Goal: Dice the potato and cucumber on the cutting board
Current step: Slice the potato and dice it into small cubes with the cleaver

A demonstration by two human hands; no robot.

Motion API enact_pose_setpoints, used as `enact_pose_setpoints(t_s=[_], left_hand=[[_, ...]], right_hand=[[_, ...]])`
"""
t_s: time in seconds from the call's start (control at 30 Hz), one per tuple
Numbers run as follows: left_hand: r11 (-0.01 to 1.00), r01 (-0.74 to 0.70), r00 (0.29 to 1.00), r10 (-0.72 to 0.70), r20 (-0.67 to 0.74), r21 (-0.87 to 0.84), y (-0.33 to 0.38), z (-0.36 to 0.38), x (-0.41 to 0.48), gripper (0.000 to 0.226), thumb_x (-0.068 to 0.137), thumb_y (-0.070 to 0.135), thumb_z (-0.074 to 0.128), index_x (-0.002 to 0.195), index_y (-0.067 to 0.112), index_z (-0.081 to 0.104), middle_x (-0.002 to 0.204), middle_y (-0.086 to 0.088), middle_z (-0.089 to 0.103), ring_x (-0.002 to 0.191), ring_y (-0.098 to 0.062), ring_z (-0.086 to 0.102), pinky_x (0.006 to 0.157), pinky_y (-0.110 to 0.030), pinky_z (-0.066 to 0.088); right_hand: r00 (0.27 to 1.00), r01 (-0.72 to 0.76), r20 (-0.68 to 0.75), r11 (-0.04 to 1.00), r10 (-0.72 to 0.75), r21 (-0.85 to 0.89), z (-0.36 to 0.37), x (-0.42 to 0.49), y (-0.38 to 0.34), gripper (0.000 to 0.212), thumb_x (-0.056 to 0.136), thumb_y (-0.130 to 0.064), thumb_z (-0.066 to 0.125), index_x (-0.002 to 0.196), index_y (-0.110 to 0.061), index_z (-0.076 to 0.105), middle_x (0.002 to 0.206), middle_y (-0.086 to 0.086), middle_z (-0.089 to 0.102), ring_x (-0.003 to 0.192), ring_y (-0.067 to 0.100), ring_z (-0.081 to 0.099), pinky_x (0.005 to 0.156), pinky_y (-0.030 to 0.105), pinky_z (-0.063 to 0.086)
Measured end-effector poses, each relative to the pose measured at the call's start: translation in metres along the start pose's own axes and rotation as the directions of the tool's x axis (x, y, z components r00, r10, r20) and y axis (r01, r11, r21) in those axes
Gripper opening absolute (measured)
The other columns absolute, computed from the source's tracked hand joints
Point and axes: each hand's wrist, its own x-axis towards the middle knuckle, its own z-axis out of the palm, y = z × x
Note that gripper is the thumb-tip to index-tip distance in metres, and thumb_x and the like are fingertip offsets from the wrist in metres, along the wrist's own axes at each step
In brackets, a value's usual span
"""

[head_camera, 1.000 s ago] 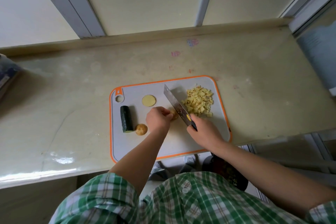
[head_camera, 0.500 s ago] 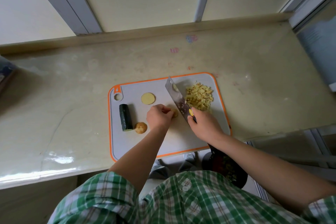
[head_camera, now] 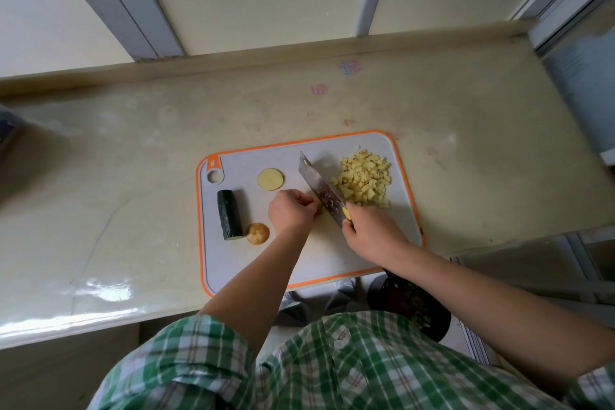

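knife [head_camera: 320, 190] tip now sits a bit lower and further left than half a second ago, blade swung in toward the left hand; board and food unchanged. grey cutting board [head_camera: 213, 260] with orange rim lies on the beige counter [head_camera: 133, 176]. on the board, left to right: cucumber piece [head_camera: 229, 219], dark green, uncut stub lying lengthwise near the left edge; just beside its near end a potato end piece [head_camera: 257, 234], brown skin up; further back a round potato slice [head_camera: 270, 179], pale yellow, flat. left hand [head_camera: 290, 213] has its fingers curled down on a small potato piece [head_camera: 320, 210], mostly hidden, touching the blade's left face. blade runs diagonally, edge down on the board. right of the blade a diced potato pile [head_camera: 364, 183], small yellow cubes, at the far right corner. right hand [head_camera: 374, 233] is wrapped round the knife handle, near the pile. below the counter edge a dark round container [head_camera: 429, 313], partly hidden by the right forearm, speckled bits inside, cannot tell what.
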Motion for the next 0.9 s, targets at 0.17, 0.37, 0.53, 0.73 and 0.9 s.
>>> enact_pose_setpoints(t_s=[0.17, 0.37, 0.53, 0.73, 0.9], left_hand=[[1.000, -0.016, 1.000, 0.016, -0.005, 0.001, 0.001, 0.000, 0.000, 0.006, 0.079, 0.014, 0.074, 0.074, 0.017, 0.072, 0.075, 0.000, 0.070, 0.076, -0.017, 0.065, 0.070, -0.026, 0.050], [1.000, -0.015, 1.000, 0.015, 0.005, -0.002, 0.001, -0.002, 0.001, 0.005, 0.077, 0.016, 0.077, 0.075, 0.018, 0.073, 0.076, 0.002, 0.071, 0.077, -0.016, 0.066, 0.075, -0.030, 0.054], [1.000, -0.008, 1.000, 0.008, 0.008, -0.013, 0.000, -0.004, -0.001, 0.003, 0.078, 0.019, 0.077, 0.079, 0.019, 0.074, 0.080, 0.002, 0.073, 0.079, -0.016, 0.067, 0.079, -0.033, 0.055], [1.000, -0.020, 0.999, 0.021, -0.034, 0.016, -0.004, -0.005, -0.005, 0.005, 0.080, 0.018, 0.073, 0.085, 0.017, 0.075, 0.084, 0.000, 0.073, 0.081, -0.017, 0.065, 0.074, -0.028, 0.051], [1.000, 0.002, 0.999, -0.001, -0.032, 0.011, -0.002, -0.003, -0.004, 0.002, 0.080, 0.018, 0.073, 0.080, 0.019, 0.075, 0.080, 0.000, 0.073, 0.079, -0.017, 0.066, 0.075, -0.030, 0.053]], right_hand=[[1.000, -0.006, -0.016, 0.999, 0.007, 0.042, 0.014, 0.008, 0.000, 0.013, 0.095, -0.017, 0.043, 0.084, -0.016, 0.036, 0.080, 0.013, 0.058, 0.080, 0.037, 0.058, 0.058, 0.031, 0.029], [0.998, -0.020, -0.054, 0.995, 0.025, 0.096, 0.030, 0.011, 0.004, 0.011, 0.095, -0.019, 0.044, 0.085, -0.016, 0.039, 0.070, 0.008, 0.051, 0.072, 0.036, 0.059, 0.056, 0.032, 0.033], [0.994, 0.007, -0.108, 0.990, 0.009, 0.140, 0.023, 0.019, 0.005, 0.013, 0.095, -0.021, 0.044, 0.084, -0.015, 0.046, 0.067, 0.009, 0.057, 0.063, 0.031, 0.056, 0.053, 0.034, 0.040], [0.994, 0.034, -0.105, 0.992, -0.021, 0.123, 0.012, 0.018, 0.002, 0.012, 0.092, -0.020, 0.046, 0.082, -0.015, 0.046, 0.071, 0.013, 0.060, 0.067, 0.036, 0.057, 0.054, 0.036, 0.040], [0.998, 0.028, -0.056, 0.995, -0.023, 0.091, 0.011, 0.011, 0.003, 0.018, 0.093, -0.019, 0.047, 0.078, -0.016, 0.038, 0.073, 0.015, 0.058, 0.072, 0.038, 0.057, 0.056, 0.033, 0.031]])
